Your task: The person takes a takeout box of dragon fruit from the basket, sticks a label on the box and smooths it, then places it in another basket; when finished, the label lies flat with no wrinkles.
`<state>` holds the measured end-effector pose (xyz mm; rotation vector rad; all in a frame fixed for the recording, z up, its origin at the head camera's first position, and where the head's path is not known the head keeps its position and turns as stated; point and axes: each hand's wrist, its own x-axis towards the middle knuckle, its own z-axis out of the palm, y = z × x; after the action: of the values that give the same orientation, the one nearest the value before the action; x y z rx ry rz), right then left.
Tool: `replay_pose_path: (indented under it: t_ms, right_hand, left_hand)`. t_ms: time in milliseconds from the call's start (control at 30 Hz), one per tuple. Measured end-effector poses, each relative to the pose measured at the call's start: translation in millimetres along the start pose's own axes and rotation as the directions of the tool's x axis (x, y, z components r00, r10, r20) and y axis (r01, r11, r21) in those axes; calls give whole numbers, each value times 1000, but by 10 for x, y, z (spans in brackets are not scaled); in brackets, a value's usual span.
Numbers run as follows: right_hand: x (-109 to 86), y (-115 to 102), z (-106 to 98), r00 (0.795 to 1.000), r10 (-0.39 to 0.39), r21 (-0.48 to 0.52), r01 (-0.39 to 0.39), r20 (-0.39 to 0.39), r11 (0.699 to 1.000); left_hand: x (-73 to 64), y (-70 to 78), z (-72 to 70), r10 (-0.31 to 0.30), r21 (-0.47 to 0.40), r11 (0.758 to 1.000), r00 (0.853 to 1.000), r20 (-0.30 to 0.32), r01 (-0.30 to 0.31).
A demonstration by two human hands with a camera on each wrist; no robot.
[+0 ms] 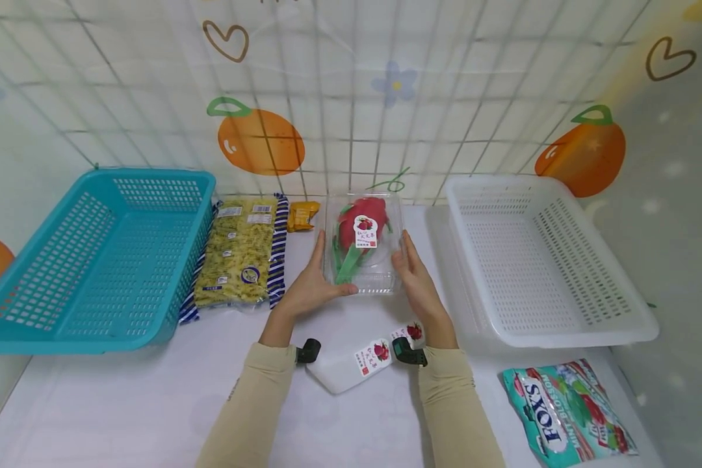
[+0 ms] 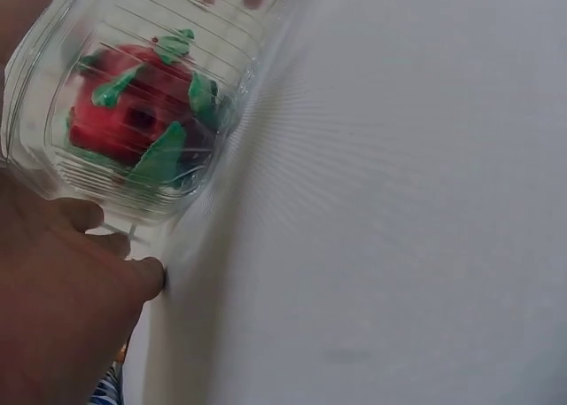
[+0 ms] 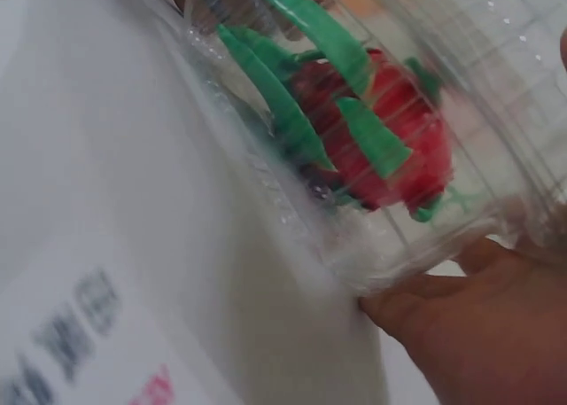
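Left hand (image 1: 311, 290) and right hand (image 1: 419, 286) are holding the box (image 1: 378, 276) by both sides. Table (image 1: 123, 403) is showing between it and the white basket's edge (image 1: 579, 339).

White table (image 1: 123, 403): teal basket (image 1: 158, 174) on the left; pasta bag (image 1: 236, 250) and orange packet (image 1: 301, 216) left of centre; sheet (image 1: 333, 376) with 2 labels (image 1: 373, 357) lower centre; white basket (image 1: 579, 338) right; Fox's bag (image 1: 570, 416) lower right.
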<state>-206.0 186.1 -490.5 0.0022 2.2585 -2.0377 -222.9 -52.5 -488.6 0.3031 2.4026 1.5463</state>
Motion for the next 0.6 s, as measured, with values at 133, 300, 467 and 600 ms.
replay_pose_path:
  t_ms: [133,300,467,600]
  right_hand:
    - [-9,-11,33,1000,-5,4,5,-24,1000]
    - [-28,-29,68,999,5,0,-5,-49,1000]
    - [-24,-43,52,998,16,-26,-17,-58,1000]
    - [-20,-73,38,998,8,-33,-10,-55,999]
  left_hand:
    - [6,-8,9,1,3,1000,1000,-17,-1]
    - [-4,-16,34,10,-20,1000,999,-34,-11]
    - [0,-13,47,19,-32,999,999,-42,-20]
    - [9,17,36,32,-43,998,998,-48,-34]
